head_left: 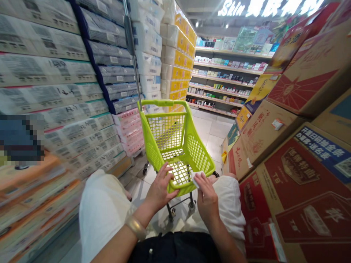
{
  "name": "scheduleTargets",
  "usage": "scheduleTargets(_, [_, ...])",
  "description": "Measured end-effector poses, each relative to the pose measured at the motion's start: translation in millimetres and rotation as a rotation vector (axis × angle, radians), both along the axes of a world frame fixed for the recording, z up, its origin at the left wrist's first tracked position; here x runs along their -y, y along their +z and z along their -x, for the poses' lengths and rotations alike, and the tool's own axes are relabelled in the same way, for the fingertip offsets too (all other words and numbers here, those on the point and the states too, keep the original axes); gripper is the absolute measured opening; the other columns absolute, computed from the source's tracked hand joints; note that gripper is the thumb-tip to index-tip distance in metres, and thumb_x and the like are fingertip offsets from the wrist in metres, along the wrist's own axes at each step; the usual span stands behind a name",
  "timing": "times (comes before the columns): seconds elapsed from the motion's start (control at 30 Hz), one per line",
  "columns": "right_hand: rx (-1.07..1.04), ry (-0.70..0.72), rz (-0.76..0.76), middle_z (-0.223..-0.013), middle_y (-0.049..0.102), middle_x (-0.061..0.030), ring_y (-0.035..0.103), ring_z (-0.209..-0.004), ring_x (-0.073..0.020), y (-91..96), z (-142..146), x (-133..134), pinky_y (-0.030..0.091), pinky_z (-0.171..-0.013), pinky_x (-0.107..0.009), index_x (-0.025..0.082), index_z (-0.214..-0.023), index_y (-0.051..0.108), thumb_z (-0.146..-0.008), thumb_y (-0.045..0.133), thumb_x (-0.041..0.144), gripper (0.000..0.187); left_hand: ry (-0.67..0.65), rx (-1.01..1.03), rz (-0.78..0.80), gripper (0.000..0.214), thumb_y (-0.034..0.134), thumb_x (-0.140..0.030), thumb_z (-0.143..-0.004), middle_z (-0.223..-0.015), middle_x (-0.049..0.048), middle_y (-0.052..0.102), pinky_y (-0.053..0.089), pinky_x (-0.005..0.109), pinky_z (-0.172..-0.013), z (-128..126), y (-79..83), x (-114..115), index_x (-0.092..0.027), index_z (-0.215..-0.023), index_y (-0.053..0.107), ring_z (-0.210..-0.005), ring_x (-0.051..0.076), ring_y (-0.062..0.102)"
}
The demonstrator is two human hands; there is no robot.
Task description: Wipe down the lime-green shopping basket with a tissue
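Note:
A lime-green plastic shopping cart (199, 153) with a lattice basket stands between my knees. My left hand (162, 183) grips the near rim of its basket, thumb outside and fingers curled over the edge. At the near right corner, my right hand (205, 195) presses a small folded white cloth or tissue (196, 178) against the rim. I cannot tell whether it is cloth or paper. Nothing lies in the visible part of the basket. A tall grey pole (134, 62) rises from the cart's far left corner.
Stacked packs of paper goods (74, 84) wall the left side. Cardboard cartons (301, 190) are piled close on my right. Beyond the cart, a tiled aisle (212, 140) leads to shelves (227, 71) of small boxed products. The cart's wheels (172, 214) rest on the floor near my feet.

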State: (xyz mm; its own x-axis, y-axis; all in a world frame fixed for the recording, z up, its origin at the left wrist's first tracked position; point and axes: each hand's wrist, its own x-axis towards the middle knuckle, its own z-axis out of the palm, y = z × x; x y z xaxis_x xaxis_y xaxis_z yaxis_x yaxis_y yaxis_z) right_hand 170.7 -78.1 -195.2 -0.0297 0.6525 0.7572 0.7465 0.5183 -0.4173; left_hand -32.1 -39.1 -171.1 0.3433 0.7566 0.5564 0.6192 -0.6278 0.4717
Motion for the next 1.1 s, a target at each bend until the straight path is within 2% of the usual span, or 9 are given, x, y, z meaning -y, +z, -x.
scheduleTargets(0.13, [0.134, 0.214, 0.044, -0.128, 0.066, -0.0052, 0.053, -0.13, -0.0205, 1.6, 15.5, 8.1, 0.046, -0.108, -0.044, 0.025, -0.129, 0.06, -0.09, 0.042, 0.007, 0.047, -0.011, 0.009, 0.001, 0.025, 0.069, -0.019, -0.07, -0.125, 0.0103, 0.057, 0.042, 0.053, -0.111, 0.1, 1.4, 0.3, -0.022, -0.09, 0.054, -0.139, 0.033, 0.036])
scheduleTargets(0.37, [-0.036, -0.005, 0.012, -0.122, 0.069, -0.0077, 0.056, -0.127, -0.0234, 0.3, 1.4, -1.3, 0.047, -0.106, -0.048, 0.024, -0.125, 0.064, -0.09, 0.04, 0.007, 0.045, 0.005, 0.002, 0.003, 0.028, 0.071, -0.019, -0.07, -0.125, 0.0101, 0.056, 0.041, 0.053, -0.111, -0.1, -0.2, 0.2, -0.022, -0.09, 0.053, -0.139, 0.033, 0.036])
scheduleTargets(0.53, [0.109, 0.247, 0.042, -0.125, 0.068, -0.0045, 0.055, -0.128, -0.0207, 4.6, 23.4, 9.7, 0.047, -0.106, -0.044, 0.026, -0.127, 0.062, -0.089, 0.043, 0.007, 0.046, -0.017, 0.0, -0.007, 0.026, 0.069, -0.021, -0.072, -0.126, 0.0119, 0.055, 0.041, 0.055, -0.11, 0.9, -0.5, -0.2, -0.022, -0.092, 0.052, -0.139, 0.034, 0.035])
scheduleTargets(0.6, [0.122, 0.213, 0.048, -0.126, 0.068, -0.0051, 0.056, -0.128, -0.0208, 3.9, 16.7, 7.0, 0.046, -0.107, -0.045, 0.025, -0.127, 0.061, -0.09, 0.042, 0.007, 0.046, -0.018, -0.009, 0.001, 0.027, 0.07, -0.02, -0.071, -0.126, 0.0117, 0.055, 0.041, 0.055, -0.111, 1.7, 0.1, 0.3, -0.022, -0.091, 0.051, -0.139, 0.034, 0.035])
scheduleTargets(0.77, [0.018, -0.129, 0.016, -0.121, 0.07, -0.0098, 0.058, -0.124, -0.0257, -0.5, -11.1, -4.7, 0.036, -0.111, -0.056, 0.02, -0.121, 0.065, -0.09, 0.04, 0.007, 0.042, -0.003, -0.012, 0.011, 0.029, 0.071, -0.019, -0.071, -0.126, 0.0108, 0.055, 0.04, 0.055, -0.111, 0.4, 0.2, 0.9, -0.022, -0.092, 0.051, -0.14, 0.034, 0.035])
scheduleTargets(0.83, [0.056, -0.082, 0.029, -0.123, 0.069, -0.009, 0.057, -0.126, -0.0248, 0.6, -3.2, -0.6, 0.035, -0.112, -0.054, 0.021, -0.122, 0.064, -0.089, 0.04, 0.006, 0.043, 0.002, -0.006, 0.007, 0.028, 0.07, -0.018, -0.072, -0.127, 0.0112, 0.055, 0.04, 0.055, -0.111, -0.5, 0.2, 0.7, -0.022, -0.092, 0.051, -0.14, 0.035, 0.035])
scheduleTargets(0.97, [0.2, 0.192, 0.053, -0.128, 0.067, -0.0044, 0.052, -0.131, -0.0195, 4.9, 20.0, 9.9, 0.037, -0.113, -0.044, 0.024, -0.126, 0.061, -0.089, 0.041, 0.006, 0.045, -0.016, -0.002, 0.005, 0.026, 0.069, -0.019, -0.072, -0.126, 0.0118, 0.055, 0.041, 0.055, -0.111, -0.2, 1.3, 0.8, -0.021, -0.091, 0.051, -0.14, 0.035, 0.034])
scheduleTargets(1.03, [0.186, 0.166, 0.052, -0.128, 0.067, -0.0049, 0.053, -0.13, -0.0195, 4.8, 16.3, 7.7, 0.037, -0.113, -0.045, 0.023, -0.126, 0.06, -0.089, 0.04, 0.005, 0.046, -0.018, -0.008, 0.011, 0.025, 0.069, -0.019, -0.072, -0.126, 0.0114, 0.055, 0.041, 0.054, -0.111, 0.5, 1.8, 1.1, -0.022, -0.089, 0.05, -0.14, 0.034, 0.034])
scheduleTargets(1.1, [0.114, 0.035, 0.033, -0.126, 0.068, -0.0073, 0.055, -0.128, -0.0218, 2.7, 4.8, 1.9, 0.037, -0.112, -0.049, 0.021, -0.125, 0.062, -0.089, 0.039, 0.005, 0.045, -0.01, -0.007, 0.011, 0.026, 0.069, -0.018, -0.071, -0.125, 0.0108, 0.055, 0.041, 0.054, -0.111, 0.5, 1.7, 1.1, -0.022, -0.089, 0.05, -0.14, 0.034, 0.034])
